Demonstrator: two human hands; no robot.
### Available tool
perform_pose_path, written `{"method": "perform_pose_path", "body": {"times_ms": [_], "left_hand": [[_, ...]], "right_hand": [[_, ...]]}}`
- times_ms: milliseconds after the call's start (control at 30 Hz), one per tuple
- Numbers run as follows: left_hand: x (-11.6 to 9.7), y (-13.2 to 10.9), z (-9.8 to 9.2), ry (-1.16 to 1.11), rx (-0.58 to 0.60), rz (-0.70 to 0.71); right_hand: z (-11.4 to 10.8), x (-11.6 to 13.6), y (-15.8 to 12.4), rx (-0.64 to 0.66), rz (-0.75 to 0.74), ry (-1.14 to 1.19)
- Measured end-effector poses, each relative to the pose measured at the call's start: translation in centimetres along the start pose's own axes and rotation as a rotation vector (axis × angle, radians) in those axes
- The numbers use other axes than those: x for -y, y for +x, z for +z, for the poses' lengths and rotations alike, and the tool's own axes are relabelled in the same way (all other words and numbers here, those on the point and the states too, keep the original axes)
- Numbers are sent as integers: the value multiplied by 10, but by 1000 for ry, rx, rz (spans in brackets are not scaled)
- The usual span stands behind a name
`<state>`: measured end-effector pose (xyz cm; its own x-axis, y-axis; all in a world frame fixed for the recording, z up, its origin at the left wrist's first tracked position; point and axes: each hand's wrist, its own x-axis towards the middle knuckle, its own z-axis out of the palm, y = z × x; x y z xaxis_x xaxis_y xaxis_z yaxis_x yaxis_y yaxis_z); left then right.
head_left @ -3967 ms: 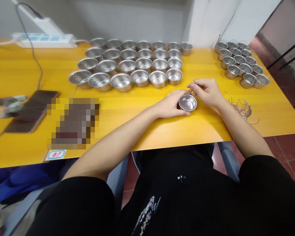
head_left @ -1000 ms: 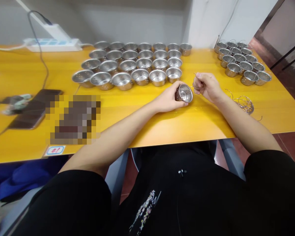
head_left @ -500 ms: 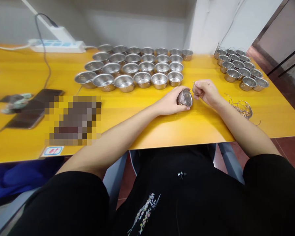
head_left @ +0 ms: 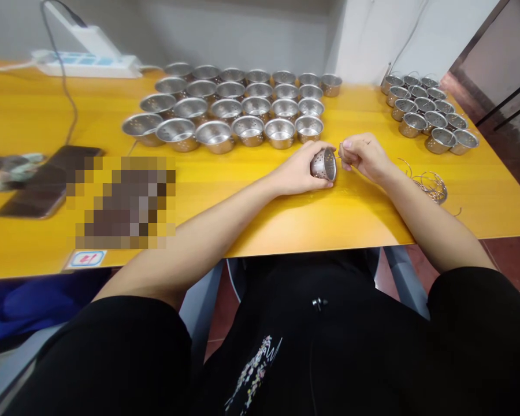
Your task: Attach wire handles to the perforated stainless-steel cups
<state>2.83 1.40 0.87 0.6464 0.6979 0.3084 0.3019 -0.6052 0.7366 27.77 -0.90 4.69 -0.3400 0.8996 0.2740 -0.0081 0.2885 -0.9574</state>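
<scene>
My left hand (head_left: 297,172) grips a small perforated steel cup (head_left: 324,164), tipped on its side with the mouth facing right, just above the yellow table (head_left: 260,196). My right hand (head_left: 364,156) is closed in a pinch on a thin wire (head_left: 340,151) whose end touches the cup's rim. Both wrists rest near the table's front edge.
Several rows of steel cups (head_left: 238,110) stand behind my hands. A smaller group of cups (head_left: 429,112) sits at the far right, with a heap of wire loops (head_left: 431,186) nearer. A phone (head_left: 39,188), a power strip (head_left: 82,60) and a cable lie left.
The cup was upright on the table four seconds ago; my left hand has lifted and tipped it sideways. My right hand has brought the wire against its rim.
</scene>
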Motion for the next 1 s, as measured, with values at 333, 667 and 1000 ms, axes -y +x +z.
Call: {"method": "perform_pose_path", "body": {"times_ms": [333,667,1000], "left_hand": [[15,1,8,-160,-5,-10],[0,2,0,-103,2,24],[-2,1,-1,-110,12,7]], "right_hand": [[-3,-10,3,22,-27,-59],[-11,-16,4,73,-87,-161],[-16,-17,3,81,-86,-180]]}}
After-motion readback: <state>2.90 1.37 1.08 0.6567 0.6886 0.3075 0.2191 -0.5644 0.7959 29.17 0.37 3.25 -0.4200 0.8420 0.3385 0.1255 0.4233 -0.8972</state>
